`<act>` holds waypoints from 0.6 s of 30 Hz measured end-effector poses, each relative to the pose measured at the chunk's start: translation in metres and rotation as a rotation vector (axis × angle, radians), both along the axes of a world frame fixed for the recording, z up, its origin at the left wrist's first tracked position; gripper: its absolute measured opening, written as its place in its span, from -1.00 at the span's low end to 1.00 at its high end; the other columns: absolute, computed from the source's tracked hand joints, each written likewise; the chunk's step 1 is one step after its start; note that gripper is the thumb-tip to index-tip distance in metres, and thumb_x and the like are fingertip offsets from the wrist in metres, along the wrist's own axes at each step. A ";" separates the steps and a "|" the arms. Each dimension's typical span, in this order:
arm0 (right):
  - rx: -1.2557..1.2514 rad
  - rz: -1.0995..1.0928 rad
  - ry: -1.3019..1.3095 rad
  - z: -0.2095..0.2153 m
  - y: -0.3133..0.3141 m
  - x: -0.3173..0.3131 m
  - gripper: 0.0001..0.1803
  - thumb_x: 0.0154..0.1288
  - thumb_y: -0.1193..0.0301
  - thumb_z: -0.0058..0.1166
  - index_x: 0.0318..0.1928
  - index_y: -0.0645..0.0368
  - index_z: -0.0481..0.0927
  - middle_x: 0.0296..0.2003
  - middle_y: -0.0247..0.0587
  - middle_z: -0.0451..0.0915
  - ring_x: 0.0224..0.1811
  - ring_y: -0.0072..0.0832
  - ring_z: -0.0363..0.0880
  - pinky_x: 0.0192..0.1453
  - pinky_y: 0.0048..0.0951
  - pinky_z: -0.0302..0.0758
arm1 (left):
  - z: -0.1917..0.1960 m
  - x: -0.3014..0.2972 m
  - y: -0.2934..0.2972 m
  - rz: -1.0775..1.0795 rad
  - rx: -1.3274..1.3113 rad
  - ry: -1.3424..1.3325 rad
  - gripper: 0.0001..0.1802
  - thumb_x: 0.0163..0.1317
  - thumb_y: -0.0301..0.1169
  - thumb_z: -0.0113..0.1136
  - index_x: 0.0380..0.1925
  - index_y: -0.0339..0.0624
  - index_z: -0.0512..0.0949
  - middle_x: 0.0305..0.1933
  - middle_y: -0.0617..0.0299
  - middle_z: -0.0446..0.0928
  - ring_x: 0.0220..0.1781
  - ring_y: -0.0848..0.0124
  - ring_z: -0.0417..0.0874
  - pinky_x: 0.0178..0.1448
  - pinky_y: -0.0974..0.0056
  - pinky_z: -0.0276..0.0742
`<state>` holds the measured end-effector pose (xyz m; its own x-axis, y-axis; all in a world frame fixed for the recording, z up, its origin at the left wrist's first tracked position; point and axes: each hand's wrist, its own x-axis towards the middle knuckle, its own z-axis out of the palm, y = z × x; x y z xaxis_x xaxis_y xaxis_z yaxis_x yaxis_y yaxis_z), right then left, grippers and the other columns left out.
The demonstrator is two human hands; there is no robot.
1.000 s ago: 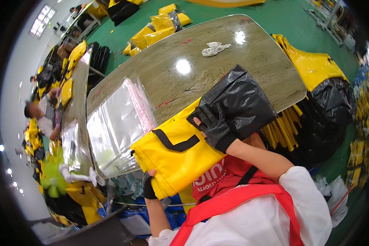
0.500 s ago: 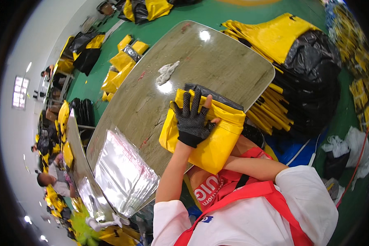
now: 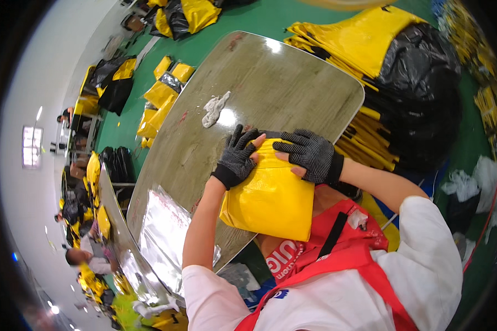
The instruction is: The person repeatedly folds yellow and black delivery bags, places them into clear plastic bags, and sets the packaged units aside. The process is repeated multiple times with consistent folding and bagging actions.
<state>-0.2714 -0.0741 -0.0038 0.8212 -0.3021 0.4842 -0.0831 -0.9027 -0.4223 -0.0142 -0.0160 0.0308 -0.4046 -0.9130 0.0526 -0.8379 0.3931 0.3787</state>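
Observation:
A folded yellow sheet bundle (image 3: 270,198) lies at the table's near edge, its closest corner reaching past the edge toward my apron. My left hand (image 3: 239,157), in a black dotted glove with bare thumb and index fingertips, rests on the bundle's far left corner with fingers spread. Across the far right corner lies my right hand (image 3: 309,154), gloved the same way, its fingers stretched flat toward the left. Between the hands, a dark strip (image 3: 271,134) shows along the bundle's far edge. What lies beneath the bundle is hidden.
The wood-patterned table (image 3: 292,77) holds a crumpled white rag (image 3: 216,108) and a stack of shiny clear plastic bags (image 3: 163,231). Large yellow sheets (image 3: 353,41) and black sheets (image 3: 419,71) are heaped beyond its right side. Packed yellow bundles (image 3: 160,95) sit on the green floor at left.
My right hand has come from under the bundle onto its far right corner. My left hand has slid from the middle to the left corner. The dark strip shows less.

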 end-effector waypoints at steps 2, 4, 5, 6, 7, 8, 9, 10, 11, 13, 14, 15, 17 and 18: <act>-0.128 0.032 -0.139 0.003 0.002 -0.004 -0.41 0.20 -0.05 -0.14 0.06 0.14 0.43 0.07 0.00 0.42 0.11 -0.05 0.39 0.19 -0.02 0.25 | -0.019 -0.003 0.014 0.149 0.043 0.200 -0.41 0.35 0.02 -0.31 0.19 -0.13 0.33 0.31 -0.01 0.20 0.41 -0.01 -0.01 0.44 0.02 -0.25; -0.039 0.218 -0.155 -0.013 0.015 -0.032 -0.37 0.14 -0.07 -0.09 0.08 0.11 0.40 0.07 0.01 0.43 0.14 0.10 0.33 0.23 0.13 0.18 | -0.041 -0.011 0.042 0.135 0.033 0.289 -0.48 0.31 -0.03 -0.19 0.18 0.01 0.38 0.28 0.01 0.24 0.41 -0.05 -0.04 0.43 0.01 -0.23; -0.088 0.262 -0.131 -0.037 0.020 -0.054 -0.45 0.09 0.03 0.04 0.06 0.00 0.44 0.04 -0.04 0.45 0.12 0.06 0.34 0.21 0.16 0.21 | -0.046 -0.021 0.054 0.121 0.012 0.232 -0.48 0.31 -0.03 -0.19 0.17 -0.02 0.37 0.29 0.01 0.23 0.42 -0.03 -0.05 0.43 0.01 -0.24; -0.214 0.323 -0.202 -0.049 0.023 -0.059 -0.59 0.05 0.20 0.14 -0.02 -0.12 0.51 0.02 -0.11 0.47 0.12 -0.08 0.37 0.19 0.08 0.28 | -0.050 -0.027 0.065 0.127 -0.004 0.172 -0.47 0.31 -0.03 -0.18 0.17 -0.05 0.37 0.29 0.02 0.22 0.42 -0.02 -0.05 0.44 0.02 -0.26; -0.210 0.333 -0.233 -0.045 0.023 -0.062 -0.63 0.04 0.26 0.16 -0.07 -0.16 0.54 -0.01 -0.14 0.49 0.09 -0.13 0.40 0.17 0.05 0.31 | -0.047 -0.031 0.067 0.174 0.057 0.300 -0.46 0.31 -0.03 -0.18 0.17 -0.07 0.37 0.30 0.03 0.21 0.42 0.01 -0.04 0.44 0.03 -0.26; -0.199 0.347 -0.265 -0.030 0.024 -0.060 -0.67 0.02 0.33 0.17 -0.12 -0.19 0.57 -0.03 -0.16 0.51 0.06 -0.17 0.43 0.15 0.02 0.34 | -0.037 -0.037 0.075 0.221 0.122 0.430 -0.46 0.31 -0.03 -0.17 0.17 -0.09 0.37 0.31 0.04 0.20 0.43 0.03 -0.03 0.44 0.05 -0.25; -0.186 0.287 -0.230 -0.015 0.020 -0.054 -0.68 0.02 0.34 0.17 -0.13 -0.19 0.58 -0.05 -0.18 0.52 0.03 -0.17 0.46 0.14 0.00 0.35 | -0.031 -0.040 0.081 0.265 0.183 0.564 -0.45 0.31 -0.04 -0.17 0.17 -0.12 0.36 0.32 0.05 0.19 0.43 0.06 -0.02 0.44 0.06 -0.25; -0.180 0.239 -0.201 0.008 0.017 -0.042 -0.70 0.03 0.35 0.16 -0.15 -0.20 0.59 -0.07 -0.20 0.54 -0.01 -0.16 0.49 0.12 -0.03 0.36 | -0.027 -0.034 0.092 0.379 0.246 0.840 -0.31 0.28 0.12 -0.19 0.17 -0.21 0.34 0.37 0.10 0.13 0.43 0.11 -0.02 0.45 0.07 -0.23; 0.001 0.134 -0.187 0.018 0.017 -0.038 -0.66 0.05 0.42 0.13 -0.10 -0.14 0.57 -0.11 -0.14 0.56 -0.06 -0.11 0.51 0.10 -0.07 0.38 | -0.027 -0.026 0.103 0.299 0.406 1.426 -0.21 0.23 0.22 -0.25 0.17 -0.24 0.33 0.38 0.12 0.12 0.43 0.09 -0.01 0.44 0.05 -0.18; 0.589 -0.010 -0.232 0.016 0.019 -0.040 -0.63 0.07 0.45 0.17 -0.05 0.08 0.53 -0.09 -0.13 0.56 -0.04 -0.25 0.52 0.07 -0.27 0.42 | -0.030 -0.031 0.129 0.276 0.406 1.889 -0.15 0.18 0.29 -0.24 0.17 -0.26 0.31 0.32 0.09 0.19 0.33 0.08 0.13 0.36 0.05 0.02; 0.839 -0.062 -0.280 -0.004 0.020 -0.047 -0.61 0.06 0.45 0.19 -0.04 0.13 0.51 -0.08 -0.14 0.56 -0.04 -0.31 0.52 0.06 -0.33 0.42 | -0.028 -0.046 0.140 0.401 0.255 1.765 -0.18 0.18 0.25 -0.16 0.17 -0.25 0.29 0.25 0.04 0.26 0.25 0.09 0.25 0.29 0.07 0.15; 1.092 -0.114 -0.318 -0.021 0.018 -0.052 -0.59 0.05 0.45 0.21 -0.03 0.18 0.50 -0.08 -0.16 0.56 -0.04 -0.37 0.52 0.05 -0.38 0.42 | -0.023 -0.061 0.146 0.528 0.107 1.633 -0.21 0.17 0.21 -0.08 0.16 -0.25 0.28 0.19 -0.01 0.34 0.16 0.09 0.38 0.22 0.08 0.29; 1.270 -0.063 -0.369 -0.019 0.016 -0.035 -0.54 0.06 0.54 0.17 0.04 0.22 0.46 -0.08 -0.21 0.55 -0.04 -0.43 0.51 0.07 -0.44 0.42 | -0.020 -0.081 0.146 0.879 -0.122 1.224 -0.30 0.14 0.01 0.12 0.14 -0.25 0.29 0.07 -0.01 0.46 0.00 0.17 0.54 0.07 0.18 0.45; 1.373 -0.069 -0.331 -0.016 0.017 -0.025 -0.53 0.07 0.54 0.17 0.05 0.23 0.45 -0.08 -0.21 0.55 -0.05 -0.42 0.51 0.06 -0.45 0.42 | -0.020 -0.084 0.140 1.066 -0.185 0.945 -0.36 0.12 -0.14 0.24 0.12 -0.26 0.32 0.02 0.04 0.50 -0.06 0.25 0.57 0.01 0.26 0.48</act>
